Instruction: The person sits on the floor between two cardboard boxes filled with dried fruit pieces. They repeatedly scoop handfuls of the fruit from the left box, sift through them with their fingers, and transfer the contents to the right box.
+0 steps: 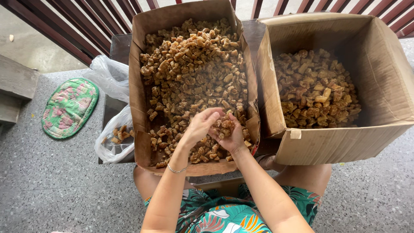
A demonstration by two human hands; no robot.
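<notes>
Brown, crinkled fried snack pieces are being cupped between the left hand and right hand, fingers loosely curled, over the left cardboard box at frame centre; sorting seems underway, calling for gentle handling.

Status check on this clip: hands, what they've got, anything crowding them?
Left hand and right hand cupped together around brown chunks, over the left box. Nothing in the way.

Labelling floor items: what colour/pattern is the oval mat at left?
Green-edged oval mat with pink floral patchwork; head view.
</notes>
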